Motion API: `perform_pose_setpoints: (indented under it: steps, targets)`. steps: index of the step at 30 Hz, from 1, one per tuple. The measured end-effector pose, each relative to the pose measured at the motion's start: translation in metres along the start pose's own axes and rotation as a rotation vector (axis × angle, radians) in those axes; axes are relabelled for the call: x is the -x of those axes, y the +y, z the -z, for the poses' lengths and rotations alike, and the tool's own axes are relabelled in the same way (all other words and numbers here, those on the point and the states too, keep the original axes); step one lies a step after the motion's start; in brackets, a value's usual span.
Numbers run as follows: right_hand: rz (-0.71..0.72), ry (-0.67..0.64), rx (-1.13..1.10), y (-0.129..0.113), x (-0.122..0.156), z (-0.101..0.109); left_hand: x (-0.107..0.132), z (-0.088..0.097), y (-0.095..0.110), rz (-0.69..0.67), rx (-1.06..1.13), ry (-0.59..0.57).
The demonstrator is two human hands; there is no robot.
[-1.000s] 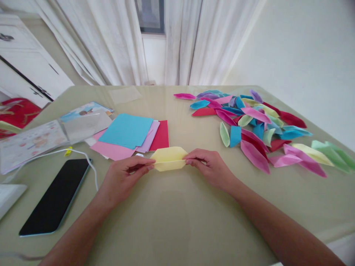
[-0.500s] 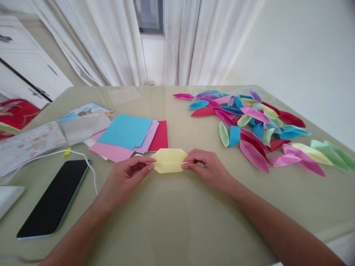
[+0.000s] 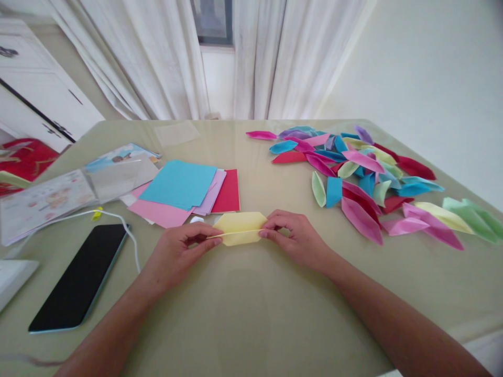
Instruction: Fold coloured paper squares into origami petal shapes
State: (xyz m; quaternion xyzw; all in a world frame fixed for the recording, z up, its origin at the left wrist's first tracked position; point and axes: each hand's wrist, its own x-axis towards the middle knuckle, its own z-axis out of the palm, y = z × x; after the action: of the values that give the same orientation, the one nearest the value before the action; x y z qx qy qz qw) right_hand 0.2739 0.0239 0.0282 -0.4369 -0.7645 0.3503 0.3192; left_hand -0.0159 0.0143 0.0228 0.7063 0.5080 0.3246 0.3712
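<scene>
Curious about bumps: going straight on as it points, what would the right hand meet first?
The yellow paper the right hand pinches; beyond it, probably the left hand, depth being unclear.

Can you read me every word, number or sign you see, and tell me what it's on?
No word, number or sign can be read.
White flat packet with coloured prints: any writing too blurred.
Blue and white picture sheet: any writing too small.
Black rectangular phone: nothing readable.
Yellow folded paper: no writing visible.
</scene>
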Motion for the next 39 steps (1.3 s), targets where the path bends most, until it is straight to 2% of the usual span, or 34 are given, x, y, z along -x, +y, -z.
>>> perform_pose_setpoints:
  steps: [3,8,13,21,30,36,39]
  targets:
    - [-0.009,0.007,0.018,0.001,-0.001,0.002,-0.002,0.002,0.000,0.016,0.010,-0.046]
    - [0.057,-0.003,0.028,0.006,-0.001,0.004,-0.003,0.001,-0.002,-0.043,0.010,-0.085]
    - [0.066,-0.034,0.047,0.006,-0.001,0.004,-0.001,-0.003,-0.004,-0.063,-0.008,-0.045]
    - [0.033,-0.015,-0.038,0.001,-0.001,0.000,0.002,-0.009,-0.005,-0.122,0.025,0.023]
    - [0.078,0.013,-0.018,0.003,-0.001,0.000,0.006,-0.013,-0.002,-0.089,0.000,0.076]
    - [0.035,0.019,-0.030,0.001,0.000,0.001,0.007,-0.016,0.001,0.055,0.275,0.105]
    - [0.029,0.024,-0.040,0.000,-0.001,0.001,0.005,-0.016,0.003,0.044,0.280,0.113]
